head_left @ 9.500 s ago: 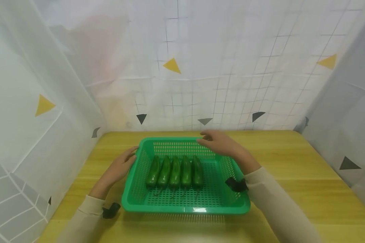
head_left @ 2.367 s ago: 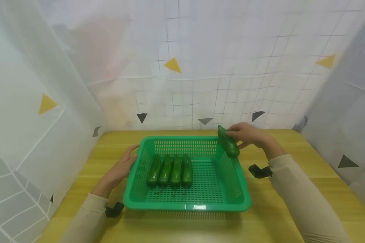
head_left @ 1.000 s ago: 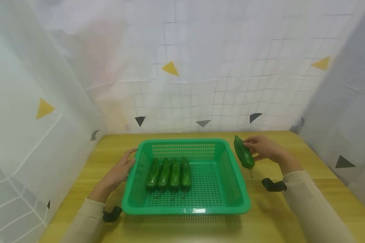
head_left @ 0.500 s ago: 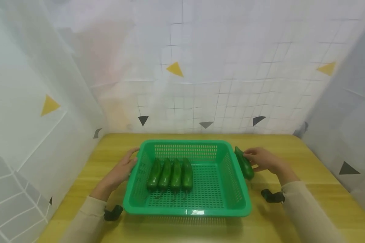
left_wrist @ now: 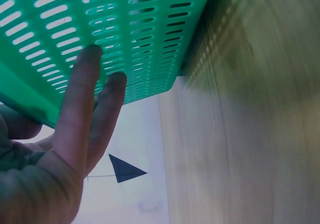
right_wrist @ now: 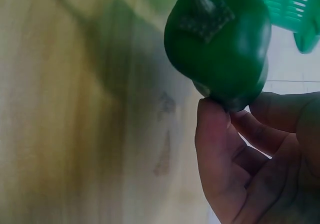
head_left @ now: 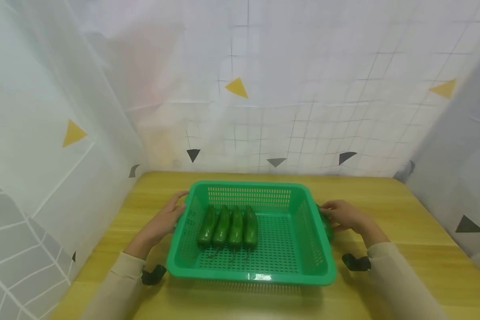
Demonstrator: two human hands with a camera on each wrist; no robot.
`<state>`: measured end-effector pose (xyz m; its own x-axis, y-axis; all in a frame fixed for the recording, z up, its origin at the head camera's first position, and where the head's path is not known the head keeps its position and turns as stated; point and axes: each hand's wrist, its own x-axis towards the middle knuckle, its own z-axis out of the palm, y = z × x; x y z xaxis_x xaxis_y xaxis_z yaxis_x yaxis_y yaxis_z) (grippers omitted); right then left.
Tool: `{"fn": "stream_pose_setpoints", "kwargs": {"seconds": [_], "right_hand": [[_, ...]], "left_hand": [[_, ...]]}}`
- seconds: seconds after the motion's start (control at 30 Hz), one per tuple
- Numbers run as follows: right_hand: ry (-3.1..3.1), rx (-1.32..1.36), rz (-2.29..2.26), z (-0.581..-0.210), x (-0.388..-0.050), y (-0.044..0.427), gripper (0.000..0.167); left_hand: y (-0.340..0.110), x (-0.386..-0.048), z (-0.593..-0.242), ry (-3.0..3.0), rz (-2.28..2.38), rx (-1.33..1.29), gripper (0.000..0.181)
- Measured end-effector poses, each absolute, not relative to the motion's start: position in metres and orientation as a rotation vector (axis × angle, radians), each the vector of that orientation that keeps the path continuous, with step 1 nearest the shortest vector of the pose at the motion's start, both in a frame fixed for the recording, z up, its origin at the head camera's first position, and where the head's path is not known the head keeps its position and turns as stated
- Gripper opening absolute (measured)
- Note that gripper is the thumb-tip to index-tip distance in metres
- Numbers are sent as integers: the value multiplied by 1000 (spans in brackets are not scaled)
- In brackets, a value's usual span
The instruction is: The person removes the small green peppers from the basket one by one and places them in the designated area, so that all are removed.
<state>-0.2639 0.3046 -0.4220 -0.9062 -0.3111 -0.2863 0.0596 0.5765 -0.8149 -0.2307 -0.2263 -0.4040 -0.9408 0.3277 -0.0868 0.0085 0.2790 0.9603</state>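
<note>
A green plastic basket (head_left: 252, 278) stands on the table with several long green peppers (head_left: 236, 229) side by side in its left half. My left hand (head_left: 166, 220) is at the basket's left side; in the left wrist view, straight fingers (left_wrist: 80, 103) lie against its slotted outer wall. Just outside the right wall, my right hand (head_left: 346, 218) pinches another green pepper (right_wrist: 220, 43) between thumb and fingertips. The right wrist view shows that pepper's stem end toward the camera, above the table; in the head view the basket wall and hand partly hide it.
The wooden table (head_left: 384, 266) extends on both sides of the basket. White patterned sheeting (head_left: 304, 89) rises behind it and along both sides. Black wrist devices (head_left: 356, 263) sit on both sleeves.
My right hand has taken one pepper from the basket's row, carried it over the right rim and lowered it beside the outer wall. My left hand has stayed at the left side.
</note>
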Motion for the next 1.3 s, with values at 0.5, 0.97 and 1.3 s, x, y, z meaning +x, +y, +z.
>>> {"fn": "stream_pose_setpoints", "kwargs": {"seconds": [0.5, 0.97, 1.3], "right_hand": [[2509, -220, -1179, -442, -264, 301, 36], [2533, -226, -1189, -437, -270, 305, 38], [2606, -248, -1185, -420, -266, 299, 45]], "left_hand": [[-226, -231, -406, 2281, 1708, 332, 46], [-225, -231, -405, 2273, 1729, 315, 46], [-228, -231, -404, 2303, 1692, 324, 47]]}}
